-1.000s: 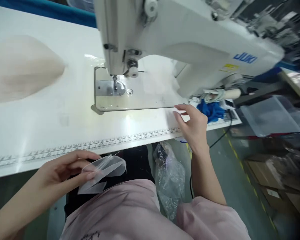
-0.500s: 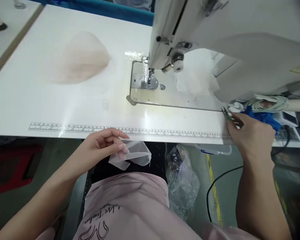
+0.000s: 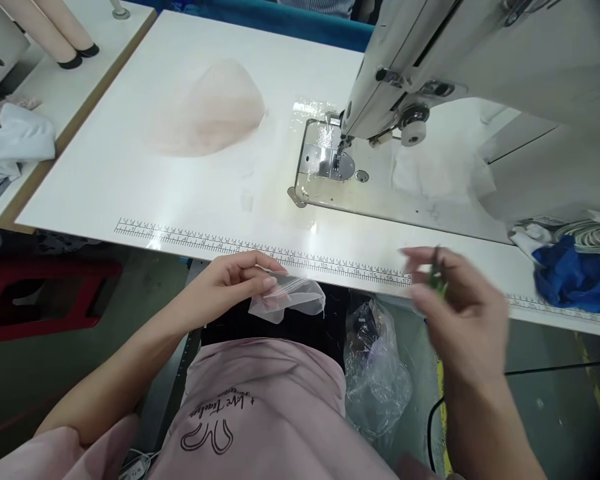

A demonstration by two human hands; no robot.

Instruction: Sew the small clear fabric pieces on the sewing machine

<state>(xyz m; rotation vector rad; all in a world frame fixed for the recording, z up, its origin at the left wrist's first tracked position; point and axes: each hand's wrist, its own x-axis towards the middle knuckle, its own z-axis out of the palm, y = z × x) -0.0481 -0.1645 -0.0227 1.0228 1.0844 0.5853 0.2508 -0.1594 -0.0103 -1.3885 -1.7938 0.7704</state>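
Observation:
My left hand [image 3: 237, 280] pinches a small piece of sheer white fabric [image 3: 303, 298] between thumb and fingers, at the table's front edge above my lap. Stitched lines run along the fabric's upper side, and its free end hangs to the right. Over the table edge on the right, my right hand [image 3: 463, 317] is closed around small green thread snips [image 3: 437, 277], blurred by motion, with their dark tips pointing up. The sewing machine [image 3: 415, 73] stands beyond both hands, its presser foot [image 3: 338, 159] above the metal plate.
A printed ruler [image 3: 220, 244] runs along the front of the white table [image 3: 205, 193]. Sheer beige fabric [image 3: 225, 110] lies at the back left. Blue cloth [image 3: 577, 273] is bunched at the right. A clear plastic bag [image 3: 377, 373] hangs below, and a red stool [image 3: 45, 287] stands left.
My right hand has lifted the snips from beside the machine bed and moved left, toward the fabric. My left hand still holds the fabric. The view has turned left.

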